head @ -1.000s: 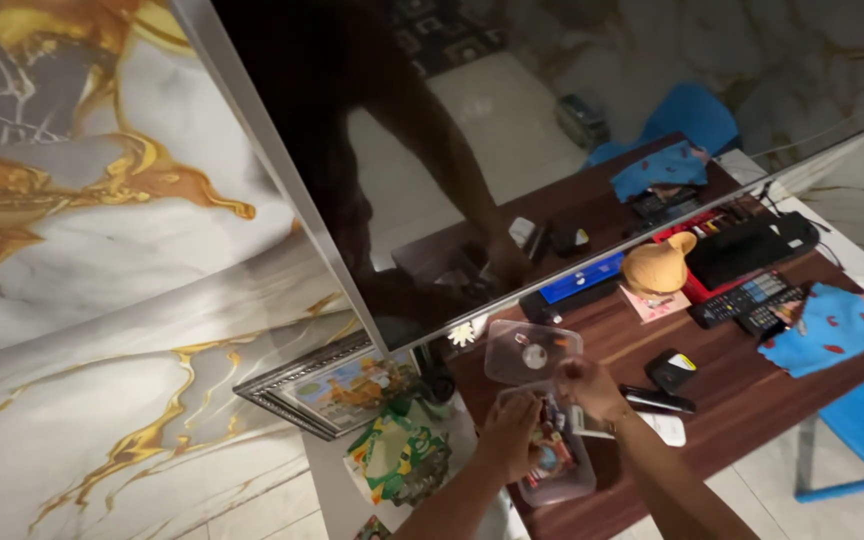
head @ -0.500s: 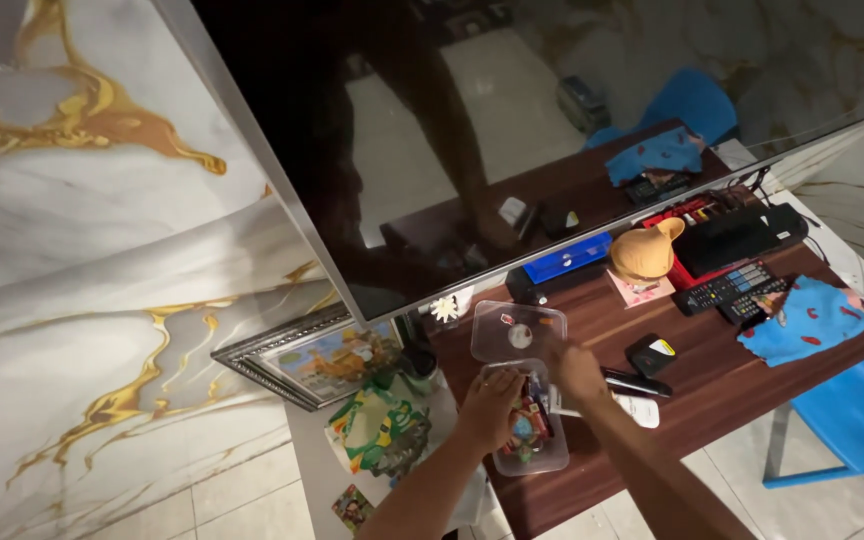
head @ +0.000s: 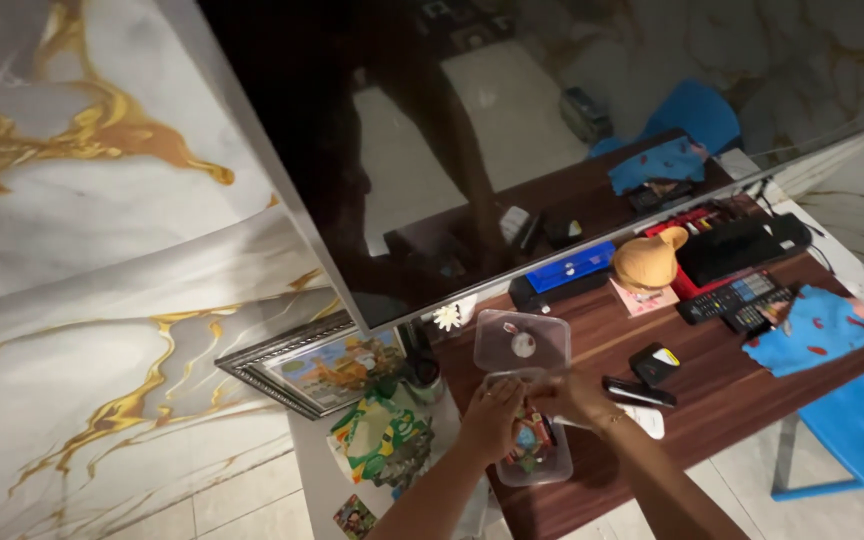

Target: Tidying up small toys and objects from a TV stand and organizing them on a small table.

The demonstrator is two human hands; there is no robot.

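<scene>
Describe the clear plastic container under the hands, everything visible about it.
The clear plastic container is a shallow, rounded-corner rectangular tub of see-through plastic, open at the top. It sits flat near the front edge of the dark wooden table, one end close to that edge. Inside lie small colourful packets, red and blue among them, too blurred to identify. The left hand rests on its left rim, and the right hand is over its far end. Its clear lid lies flat just beyond it.

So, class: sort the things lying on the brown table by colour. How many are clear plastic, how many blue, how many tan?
Clear plastic: 2, the container under the left hand and right hand, and its lid
Blue: 2, the cloth and the flat box
Tan: 1, the rounded pot
Total: 5
</scene>
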